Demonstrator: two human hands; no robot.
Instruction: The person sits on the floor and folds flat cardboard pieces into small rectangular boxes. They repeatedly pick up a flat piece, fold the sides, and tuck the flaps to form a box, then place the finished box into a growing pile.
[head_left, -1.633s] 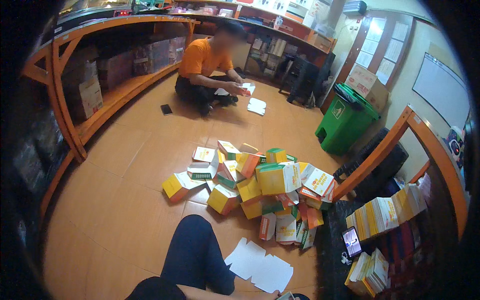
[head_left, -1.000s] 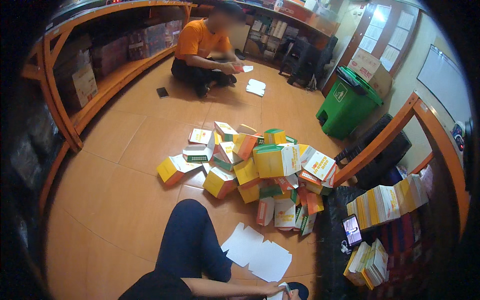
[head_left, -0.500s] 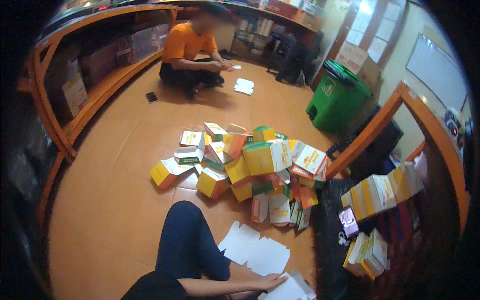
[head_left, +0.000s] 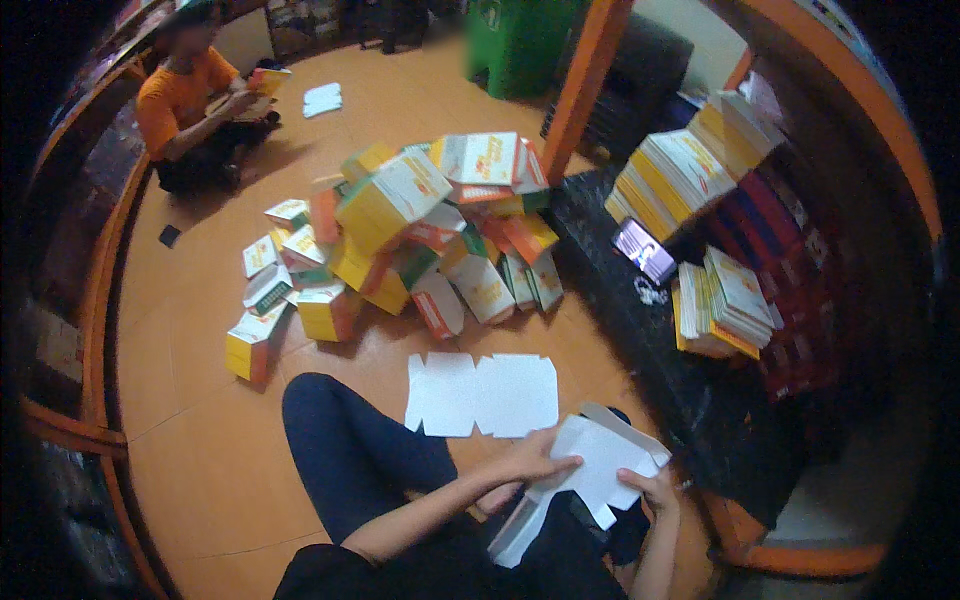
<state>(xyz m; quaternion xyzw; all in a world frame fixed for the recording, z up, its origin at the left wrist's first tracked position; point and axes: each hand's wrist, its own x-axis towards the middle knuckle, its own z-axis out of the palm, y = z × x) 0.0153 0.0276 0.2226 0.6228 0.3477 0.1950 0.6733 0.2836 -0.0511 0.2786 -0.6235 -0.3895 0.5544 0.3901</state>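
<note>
Over my lap I hold a white cardboard box blank point(head_left: 598, 452), its flaps partly bent up along the edges. My left hand point(head_left: 530, 460) grips its left side, thumb on the white face. At its right side my right hand point(head_left: 652, 488) clasps the edge, thumb also on top and fingers underneath. A second flat box blank point(head_left: 515, 393) lies white side up on the floor just beyond my hands. Past it rises a heap of folded boxes point(head_left: 400, 190) in white, yellow, orange and green.
A black bench point(head_left: 640, 310) on the right carries a phone point(head_left: 643, 250), a long stack of flat blanks point(head_left: 680, 175) and a smaller stack point(head_left: 725, 300). A person in orange point(head_left: 180, 105) sits far left, holding a carton, near another white blank point(head_left: 322, 100). A green bin point(head_left: 515, 45) stands behind.
The view has swung to the right and down. The blank in my hands has come further into sight, and my right hand now shows on its right edge.
</note>
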